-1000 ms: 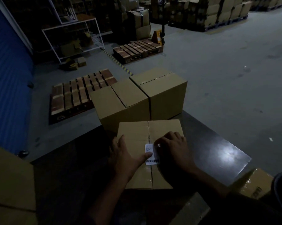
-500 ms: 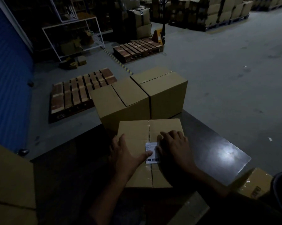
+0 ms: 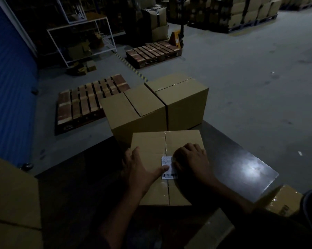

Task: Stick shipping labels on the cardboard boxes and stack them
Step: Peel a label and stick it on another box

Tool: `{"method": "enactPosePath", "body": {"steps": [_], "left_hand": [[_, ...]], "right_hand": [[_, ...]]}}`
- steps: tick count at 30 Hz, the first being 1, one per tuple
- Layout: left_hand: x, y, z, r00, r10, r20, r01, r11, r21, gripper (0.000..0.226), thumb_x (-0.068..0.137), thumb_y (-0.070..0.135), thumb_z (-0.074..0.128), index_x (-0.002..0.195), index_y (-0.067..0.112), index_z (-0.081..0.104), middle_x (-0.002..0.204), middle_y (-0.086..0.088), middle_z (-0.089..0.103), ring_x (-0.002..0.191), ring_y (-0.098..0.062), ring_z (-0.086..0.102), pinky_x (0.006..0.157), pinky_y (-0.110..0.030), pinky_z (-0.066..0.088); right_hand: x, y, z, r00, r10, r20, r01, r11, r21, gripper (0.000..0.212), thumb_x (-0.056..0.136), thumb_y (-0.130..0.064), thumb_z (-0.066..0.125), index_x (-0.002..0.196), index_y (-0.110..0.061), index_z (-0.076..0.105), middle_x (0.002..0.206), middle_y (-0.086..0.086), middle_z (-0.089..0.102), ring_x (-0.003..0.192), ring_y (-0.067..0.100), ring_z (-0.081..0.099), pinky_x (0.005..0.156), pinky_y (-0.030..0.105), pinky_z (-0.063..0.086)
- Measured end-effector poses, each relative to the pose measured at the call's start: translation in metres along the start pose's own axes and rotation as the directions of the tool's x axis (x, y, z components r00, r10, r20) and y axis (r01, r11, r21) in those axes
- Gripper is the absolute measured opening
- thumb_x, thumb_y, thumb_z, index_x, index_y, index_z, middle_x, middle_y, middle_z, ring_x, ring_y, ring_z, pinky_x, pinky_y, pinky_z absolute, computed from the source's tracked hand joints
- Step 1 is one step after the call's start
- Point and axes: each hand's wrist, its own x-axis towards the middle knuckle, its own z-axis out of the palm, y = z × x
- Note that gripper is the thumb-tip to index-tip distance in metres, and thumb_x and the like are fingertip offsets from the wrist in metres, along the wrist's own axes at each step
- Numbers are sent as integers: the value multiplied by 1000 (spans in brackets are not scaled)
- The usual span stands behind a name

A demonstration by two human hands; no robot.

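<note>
Two pallets (image 3: 90, 102) beyond dark table (image 3: 241, 162).

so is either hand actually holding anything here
Nothing is held. The left hand lies flat on the box, thumb on the label; the right hand presses the label.

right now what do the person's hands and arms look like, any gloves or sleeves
Both are bare: no gloves on the left hand or the right hand, and no sleeve on either forearm as far as the dim frame shows. No watch, ring or band is visible.
</note>
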Motion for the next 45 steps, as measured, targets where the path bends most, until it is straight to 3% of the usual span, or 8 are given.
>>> {"method": "enactPosePath", "body": {"steps": [16,20,32,37,41,43,45], "left_hand": [[-1,0,-1,1000,4,-14,-4,1000,8,136,48,101,63,159,33,24,169,-2,14,151,-30,25,115,-54,35],[-2,2,-1,1000,0,-12,0,1000,-1,133,52,97,69,160,32,23,171,-4,12,153,-30,23,118,-56,32],[1,-2,4,1000,-5,-6,5,1000,-7,134,50,99,66,159,33,24,170,0,13,153,-30,24,118,-58,35],[4,-3,2,1000,6,-19,-7,998,-62,123,56,92,72,154,29,34,167,1,17,150,-27,26,116,-51,33],[25,5,-6,995,79,-65,-83,995,-62,124,57,89,75,155,25,35,170,5,11,156,-23,12,121,-52,32],[43,19,-9,983,185,6,-185,983,-21,134,57,79,85,164,28,22,174,4,6,161,-21,1,127,-54,22],[59,36,-12,940,279,195,-294,954,54,145,57,70,91,168,29,7,177,3,-2,162,-19,-7,131,-52,11]], "right_hand": [[-1,1,0,999,31,-36,-31,999,18,25,92,-52,59,108,-34,62,114,-10,53,106,11,41,86,30,32],[-1,2,1,999,37,-31,-36,999,18,27,92,-51,59,114,-36,63,117,-9,53,109,13,41,85,30,30],[-5,6,-2,997,61,-36,-58,995,86,20,88,-47,67,102,-31,65,111,-10,53,106,11,43,83,29,28],[-41,-1,-5,994,107,-26,-105,993,58,35,91,-47,64,123,-33,62,131,-7,51,122,12,40,96,31,36],[-76,-22,10,989,125,-73,-127,992,-20,47,88,-49,61,130,-27,58,137,-3,52,125,20,45,102,37,40],[-80,-25,18,985,115,-128,-119,992,-27,44,88,-48,56,126,-26,59,132,-3,56,121,21,50,99,38,43],[-79,-24,18,982,90,-165,-97,995,-37,40,92,-48,50,124,-26,61,130,-4,58,121,19,52,100,39,44]]}}
